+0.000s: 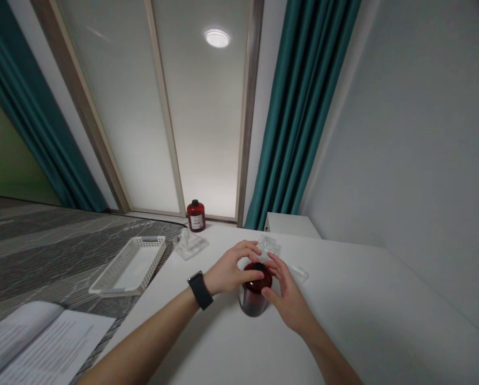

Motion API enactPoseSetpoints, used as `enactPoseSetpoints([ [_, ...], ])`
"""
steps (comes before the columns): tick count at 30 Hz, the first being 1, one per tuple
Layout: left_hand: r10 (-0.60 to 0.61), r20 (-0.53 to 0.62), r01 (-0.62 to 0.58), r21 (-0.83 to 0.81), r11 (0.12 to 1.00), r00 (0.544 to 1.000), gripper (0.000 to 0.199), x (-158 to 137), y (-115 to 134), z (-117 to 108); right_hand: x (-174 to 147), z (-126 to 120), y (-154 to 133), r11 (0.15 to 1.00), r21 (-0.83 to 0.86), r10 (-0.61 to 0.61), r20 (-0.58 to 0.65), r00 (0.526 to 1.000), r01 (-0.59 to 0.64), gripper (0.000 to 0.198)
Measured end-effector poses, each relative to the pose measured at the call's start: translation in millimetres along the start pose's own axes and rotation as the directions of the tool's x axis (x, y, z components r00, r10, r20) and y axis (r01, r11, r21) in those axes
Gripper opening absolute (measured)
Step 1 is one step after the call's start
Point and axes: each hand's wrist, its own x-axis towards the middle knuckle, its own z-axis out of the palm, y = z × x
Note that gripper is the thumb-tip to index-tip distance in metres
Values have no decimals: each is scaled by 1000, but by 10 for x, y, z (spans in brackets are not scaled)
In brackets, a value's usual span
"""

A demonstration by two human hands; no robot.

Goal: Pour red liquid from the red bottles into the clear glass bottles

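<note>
A dark red bottle [253, 303] with a black cap [258, 266] stands on the white table, between my two hands. My left hand [232, 271], with a black watch [200, 290] on the wrist, curls over the bottle's top, its thumb beside the cap. From the other side, my right hand [288, 302] holds the bottle's shoulder with curved fingers and thumb. Clear plastic packaging [268, 245] lies just behind the hands, and a clear plastic piece [299, 274] is to their right.
A second red bottle [196, 216] with a white label stands at the table's far left corner. Near it lies clear packaging [190, 245]. Left of the white table [355, 310] are a white basket [98, 289] and an open book [58, 342]. A white cabinet [291, 224] stands behind.
</note>
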Motion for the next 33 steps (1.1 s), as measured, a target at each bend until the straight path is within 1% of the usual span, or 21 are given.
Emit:
enactPoseSetpoints([
  [3,39,43,-37,-44,998,998,16,31,-41,-39,4,1,6,1000,5,-4,4,1000,4,72],
  [7,96,156,-77,-121,990,983,17,123,-83,-103,12,3,15,1000,20,-22,23,999,22,73],
  [10,103,210,-82,-106,991,972,14,160,-89,-138,10,13,8,1000,25,-11,11,1000,11,72],
  [11,101,210,-85,-84,993,972,12,154,-86,-140,9,18,5,1000,27,-9,3,1000,9,72],
  [13,91,172,-88,-22,996,981,11,120,-72,-124,6,26,4,999,38,-8,-1,1000,8,73],
  [16,55,65,-58,48,997,996,20,49,-46,-55,5,34,13,999,46,-12,0,1000,12,75],
  [18,24,0,-24,43,999,1000,26,20,-32,-2,7,36,22,999,51,-17,2,1000,17,75],
  [21,-15,-54,16,12,1000,998,23,20,-24,48,15,41,29,996,91,-18,14,1000,17,73],
  [23,-27,-36,26,-31,999,999,22,39,-32,49,23,48,29,993,118,-15,7,1000,14,74],
  [25,-22,11,23,-91,996,1000,21,63,-51,30,31,57,25,991,134,-18,-18,1000,20,76],
  [29,21,89,-6,-170,985,996,23,110,-99,-19,39,66,18,989,144,-12,-62,998,21,78],
  [33,59,144,-24,-234,972,988,26,143,-125,-35,40,59,29,989,144,-19,-55,998,27,80],
])
